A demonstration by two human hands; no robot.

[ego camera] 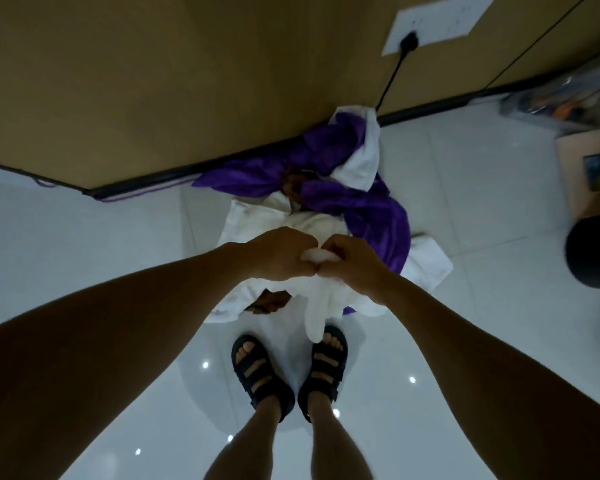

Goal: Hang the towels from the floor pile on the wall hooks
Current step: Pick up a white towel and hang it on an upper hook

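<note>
The white towel [318, 308] is lifted just above the near edge of the pile [361, 202], bunched between both hands. The left hand [279, 254] and right hand [355, 268] meet knuckle to knuckle, fingers curled tight round the cloth. Only a small puff of it shows between them; the fingertips are tucked out of sight. A long tail of the towel hangs down on the near side of the pile and covers the toes of one of the black sandals [257, 368].

The pile itself lies on the glossy white floor [118, 271], purple and white towels tangled together. The hands hide part of its middle. Something brown shows in two gaps, but I cannot tell what it is.

The far edge of the pile is pushed up against the dark skirting [222, 161] of a tan wall [153, 81]. Above the pile on that wall is a white socket plate [433, 22] with a black plug [409, 41]; its cable [390, 81] drops behind the towels.

Well to the right of the pile stand a cardboard box [582, 174] and a blurred plastic bag [568, 95], both cut off by the edge. A dark rounded shape [593, 251] nearer than the box is also cut off and unreadable.
</note>
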